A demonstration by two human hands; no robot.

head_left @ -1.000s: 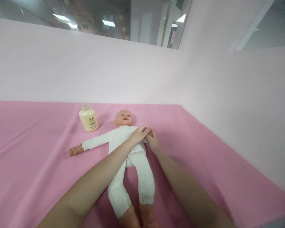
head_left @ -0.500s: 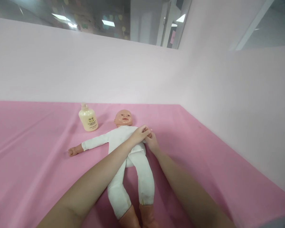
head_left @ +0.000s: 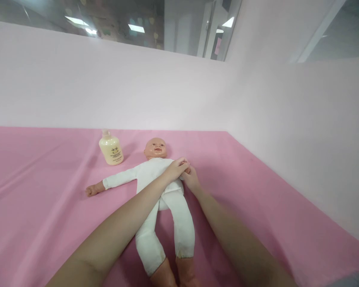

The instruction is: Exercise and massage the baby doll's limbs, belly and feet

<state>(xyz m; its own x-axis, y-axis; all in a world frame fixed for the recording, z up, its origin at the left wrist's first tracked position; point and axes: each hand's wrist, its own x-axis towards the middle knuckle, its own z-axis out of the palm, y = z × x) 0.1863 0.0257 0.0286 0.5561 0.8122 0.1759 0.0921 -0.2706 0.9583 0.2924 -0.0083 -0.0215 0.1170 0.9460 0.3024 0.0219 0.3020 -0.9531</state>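
A baby doll with a white cloth body and hard plastic head, hands and feet lies on its back, head toward the wall. My left hand reaches across its chest and closes round the doll's hand on the right side of the view. From the right, my right hand is closed on that same small hand, its fingers against those of my left. Most of the held doll hand is hidden by my fingers. The doll's other arm stretches out to the left, untouched.
A pale yellow lotion bottle with dark print stands left of the doll's head. Pink cloth with soft creases covers the surface. White walls rise behind and at the right, with a window above.
My fingers have shifted very slightly on the doll's hand. The doll, the bottle and my forearms look the same as before.
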